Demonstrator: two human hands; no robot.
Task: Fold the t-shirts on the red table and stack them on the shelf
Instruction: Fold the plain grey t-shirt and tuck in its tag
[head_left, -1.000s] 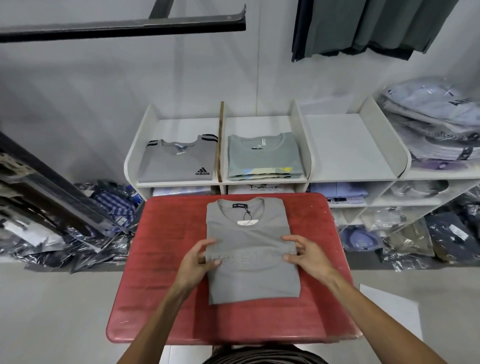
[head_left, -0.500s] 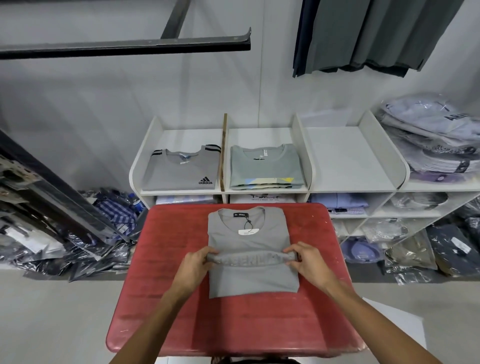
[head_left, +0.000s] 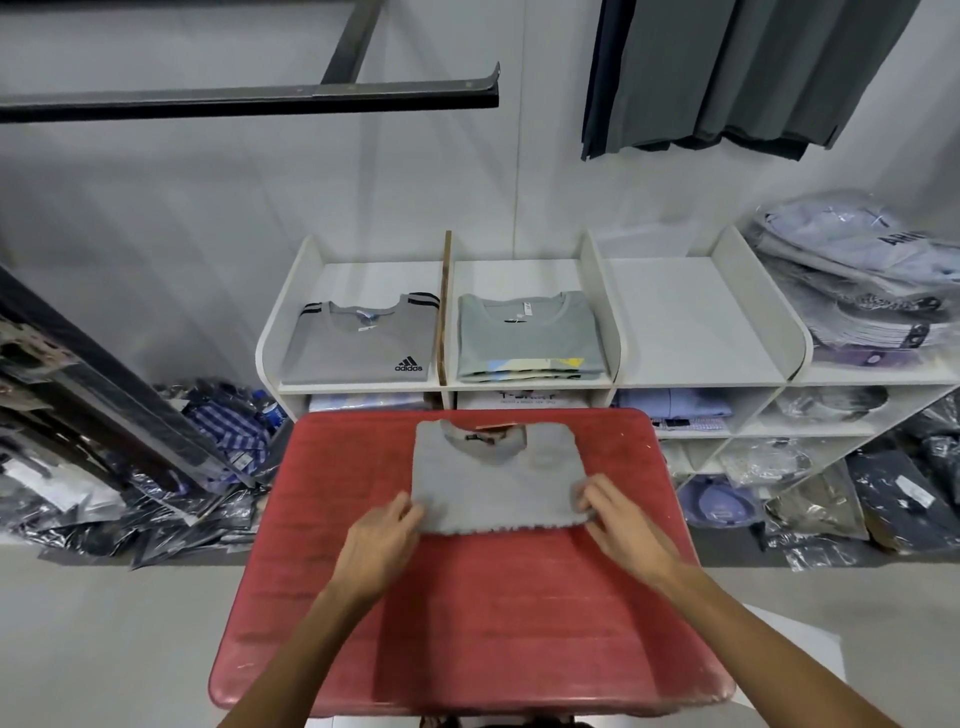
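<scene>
Both hands sit at the near corners of the folded grey t-shirt (head_left: 496, 483) on the red table (head_left: 467, 623). Left hand (head_left: 382, 540) is at the shirt's near-left corner, fingers curled w/ tips on or under the edge; looks like a pinch on the cloth. Right hand (head_left: 621, 517) mirrors it at the near-right corner, fingers curled over the side edge & gripping the folded layers. Holding both sides probably keeps the layers squared so the bundle lifts w/o sliding apart. Picture is motion-blurred, so exact finger placement under the cloth can't be told.

The shirt is between the hands and runs away from them, collar at the far end w/ a tag showing in the neck opening. It looks fully folded, so the step is likely lift & carry.

Beyond the hands, past the table's far edge, stands the white shelf (head_left: 613, 338). Top row: compartment ahead-left holds a grey adidas t-shirt (head_left: 363, 343), folded, collar to the back. Straight ahead, a stack of folded grey-green t-shirts (head_left: 530, 338). Ahead-right compartment (head_left: 691, 322) shows only bare white board, a likely spot for this one. Lower cubbies hold packaged shirts, details too small to tell. Far right: bagged shirts (head_left: 852, 280) piled on the shelf top. Far left, on the floor: more bagged garments (head_left: 218, 441).
</scene>
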